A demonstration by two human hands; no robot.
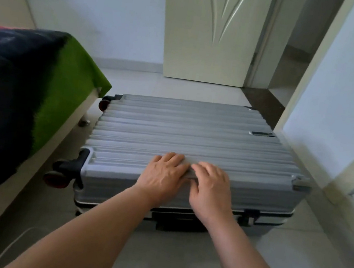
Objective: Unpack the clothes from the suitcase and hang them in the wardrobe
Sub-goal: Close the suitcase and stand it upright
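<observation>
A grey ribbed hard-shell suitcase (pixel 193 140) is seen lying flat on the pale tiled floor (pixel 154 255), its wheels (pixel 56 178) turned toward a bed (pixel 18 93) covered in a green and dark blanket, which stands just beside it on the left. The shell is closed; no clothes are visible anywhere in view. Both hands are laid on the lid at its near edge, side by side and almost touching. The left hand (pixel 163 175) is pressed palm-down with fingers loosely spread and curled over the edge ridge; the right hand (pixel 212 186) is placed likewise, fingers bent over the same ridge. Nothing is held in either hand. A dark latch (pixel 251 214) is noted on the near side wall, right of the hands; whether it is released cannot be told, the frame being blurred there. A pale door (pixel 210 36) is seen beyond, and a white panel (pixel 341 88) at right is possibly the wardrobe. The task is judged barely begun: opening, unpacking and hanging all remain.
</observation>
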